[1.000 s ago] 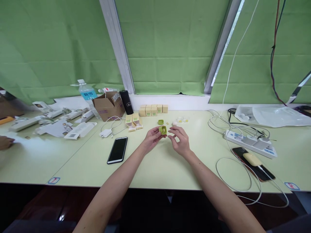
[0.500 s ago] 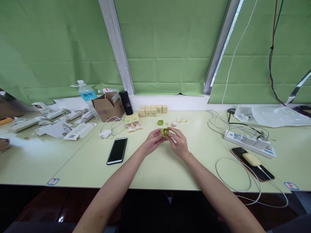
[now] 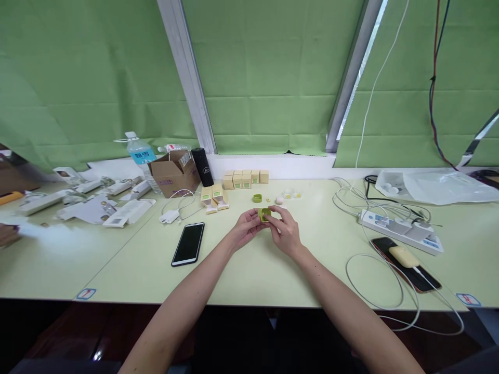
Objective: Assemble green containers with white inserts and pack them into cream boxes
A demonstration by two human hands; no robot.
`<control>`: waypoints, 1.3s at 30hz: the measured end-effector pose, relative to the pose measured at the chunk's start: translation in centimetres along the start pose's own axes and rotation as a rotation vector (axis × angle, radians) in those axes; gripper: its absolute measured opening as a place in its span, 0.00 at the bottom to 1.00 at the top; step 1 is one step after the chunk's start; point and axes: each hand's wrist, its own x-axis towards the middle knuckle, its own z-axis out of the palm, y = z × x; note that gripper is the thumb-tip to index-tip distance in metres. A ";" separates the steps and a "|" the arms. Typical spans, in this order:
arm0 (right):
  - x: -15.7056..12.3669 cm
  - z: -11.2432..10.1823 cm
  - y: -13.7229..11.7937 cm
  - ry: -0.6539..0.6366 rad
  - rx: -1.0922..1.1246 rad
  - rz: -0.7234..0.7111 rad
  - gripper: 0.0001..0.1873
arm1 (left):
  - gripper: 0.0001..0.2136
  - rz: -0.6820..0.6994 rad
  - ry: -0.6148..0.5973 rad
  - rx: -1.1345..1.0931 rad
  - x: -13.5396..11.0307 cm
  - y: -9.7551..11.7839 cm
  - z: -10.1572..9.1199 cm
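Observation:
Between my hands is a small green hollow case [image 3: 265, 211], its opening turned toward me. My left hand [image 3: 246, 228] is closed on its left side. At its right edge, my right hand [image 3: 286, 232] has its fingers bent onto the case, with a fingertip at the opening. Whether those fingers also pinch some small part is hidden. Just beyond the hands lie a second green piece [image 3: 257, 198], a tiny yellowish part [image 3: 268, 200] and a small pale pink-white rounded piece [image 3: 279, 200]. To their right sits a clear tray [image 3: 292, 194] with yellow spots.
Several small cream boxes [image 3: 246, 179] stand by the wall, with opened ones [image 3: 214, 197] nearer. A cardboard box [image 3: 175, 176] and a black cylinder [image 3: 202, 167] are behind. A phone [image 3: 188, 244] lies left; a power strip [image 3: 401, 231], cables and another phone [image 3: 424, 278] lie right.
My right fingers have shifted slightly toward the opening of the green case. The left hand keeps its hold, and the things on the table stay where they were.

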 end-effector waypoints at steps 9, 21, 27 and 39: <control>0.0 0.3 0.3 0.004 0.137 0.073 0.16 | 0.24 0.093 0.117 0.076 0.2 -0.4 0.6; 0.1 0.3 -0.3 0.069 0.228 0.054 0.16 | 0.21 0.037 0.043 0.038 -0.1 -0.3 0.6; 0.1 0.2 -0.2 0.051 0.178 0.047 0.17 | 0.18 0.023 0.016 0.018 0.0 -0.4 0.4; 0.2 0.3 -0.1 -0.035 0.112 0.073 0.16 | 0.18 0.001 0.014 0.042 -0.1 0.3 0.5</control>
